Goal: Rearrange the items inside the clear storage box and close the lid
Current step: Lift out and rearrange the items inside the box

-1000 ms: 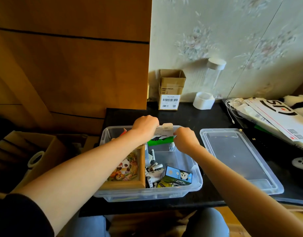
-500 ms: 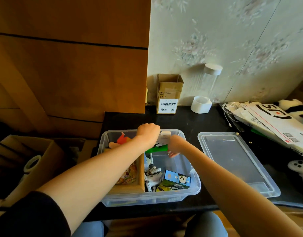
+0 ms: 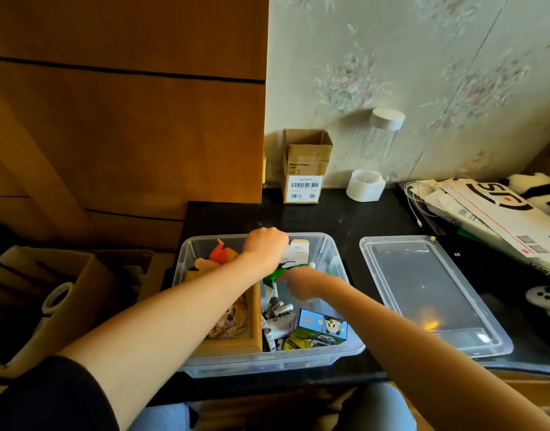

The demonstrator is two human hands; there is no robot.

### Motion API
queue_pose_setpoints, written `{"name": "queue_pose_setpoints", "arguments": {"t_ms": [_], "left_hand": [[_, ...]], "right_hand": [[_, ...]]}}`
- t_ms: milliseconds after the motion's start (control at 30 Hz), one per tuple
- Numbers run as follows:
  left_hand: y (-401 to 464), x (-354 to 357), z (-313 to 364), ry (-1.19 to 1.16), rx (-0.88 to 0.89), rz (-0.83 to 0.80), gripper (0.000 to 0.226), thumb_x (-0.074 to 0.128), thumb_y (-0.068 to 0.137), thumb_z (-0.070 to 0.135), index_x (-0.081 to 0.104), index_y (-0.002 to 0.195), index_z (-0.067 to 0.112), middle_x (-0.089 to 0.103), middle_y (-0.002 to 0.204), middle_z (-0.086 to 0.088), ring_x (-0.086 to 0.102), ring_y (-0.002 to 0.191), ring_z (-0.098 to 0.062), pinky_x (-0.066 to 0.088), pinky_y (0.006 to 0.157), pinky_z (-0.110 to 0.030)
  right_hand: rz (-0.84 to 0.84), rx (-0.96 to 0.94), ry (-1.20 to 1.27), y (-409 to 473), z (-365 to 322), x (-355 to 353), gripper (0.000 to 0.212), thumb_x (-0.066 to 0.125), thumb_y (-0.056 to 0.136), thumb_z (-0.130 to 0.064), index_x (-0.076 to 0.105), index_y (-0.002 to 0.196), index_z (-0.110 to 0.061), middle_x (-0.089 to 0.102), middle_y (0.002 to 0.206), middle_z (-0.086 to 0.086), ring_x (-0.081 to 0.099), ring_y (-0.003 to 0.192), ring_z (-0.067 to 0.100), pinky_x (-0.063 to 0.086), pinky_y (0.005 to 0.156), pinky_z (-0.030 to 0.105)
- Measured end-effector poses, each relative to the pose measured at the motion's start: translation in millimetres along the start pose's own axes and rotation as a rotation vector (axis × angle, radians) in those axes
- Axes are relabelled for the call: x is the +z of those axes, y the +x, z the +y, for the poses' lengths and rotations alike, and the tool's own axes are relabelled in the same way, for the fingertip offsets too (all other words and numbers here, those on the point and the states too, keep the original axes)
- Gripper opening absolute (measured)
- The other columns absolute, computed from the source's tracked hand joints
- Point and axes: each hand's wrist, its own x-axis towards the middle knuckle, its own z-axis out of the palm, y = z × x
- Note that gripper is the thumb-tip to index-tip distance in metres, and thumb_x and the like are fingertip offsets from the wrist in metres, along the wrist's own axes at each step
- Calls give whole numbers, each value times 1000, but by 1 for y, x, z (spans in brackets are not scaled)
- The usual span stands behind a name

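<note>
Fingers of my left hand (image 3: 265, 251) are curled shut over the top of a white card (image 3: 296, 251) standing upright at the far end of the box (image 3: 350, 348). My right hand (image 3: 305, 283) is lower, down inside the box just beside green packaging (image 3: 281, 272); its fingers are bent under and blurred, so I cannot tell whether they hold anything.

Around the hands, the box lies on the dark table (image 3: 339, 219), its long axis running away from me. A wooden frame (image 3: 233, 329) with a picture fills its left side, lengthwise along the wall. An orange toy (image 3: 221, 253) lies at the far left corner. Near me on the right, batteries (image 3: 278, 309) are piled loosely, next to a blue carton (image 3: 322, 326) with a panda face and a yellow roll marked "TAPE" (image 3: 294, 343).

Its lid (image 3: 429, 293) rests flat to the right of the box, apart from it and parallel to it.

Farther back against the wall, a carton (image 3: 305, 166) reads "Made in Vietnam" above a barcode label. A white cup (image 3: 365, 189) and a clear jar (image 3: 382, 138) stand beside it. At the right edge lies a mailer (image 3: 497, 213) with large black letters, perhaps "ST".
</note>
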Motion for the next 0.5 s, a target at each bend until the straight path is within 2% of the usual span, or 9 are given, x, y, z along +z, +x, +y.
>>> {"name": "queue_pose_setpoints", "arguments": {"t_ms": [67,133,300,433,500], "left_hand": [[0,0,0,-4,-7,0,32,51,84,-9,62,109,8,65,109,-15,61,104,-37,50,79,-40],[1,1,0,6,-8,2,31,53,84,-7,62,109,8,65,108,-15,62,103,-36,51,78,-40],[1,4,0,67,9,25,28,53,85,-5,62,109,9,66,105,-13,63,100,-35,49,73,-37],[1,3,1,76,18,9,27,54,86,-4,61,109,9,65,107,-13,63,100,-34,45,70,-36],[2,2,3,71,33,-16,27,55,86,-1,60,111,9,63,110,-12,61,103,-33,43,70,-35]], "right_hand": [[18,-54,-50,5,0,10,70,39,84,8,28,146,-22,49,135,16,50,118,33,46,96,41],[17,-82,-142,10,1,14,73,41,84,8,26,147,-26,51,132,15,51,115,33,48,95,43],[42,-79,-224,20,-1,18,61,45,84,2,43,139,-25,56,123,9,54,109,29,51,87,38],[-13,-51,-240,17,1,17,53,43,87,1,48,135,-20,57,127,9,53,115,29,49,94,39],[-35,-31,-240,11,3,13,42,42,90,-2,56,128,-11,60,122,12,56,109,29,49,93,37]]}}
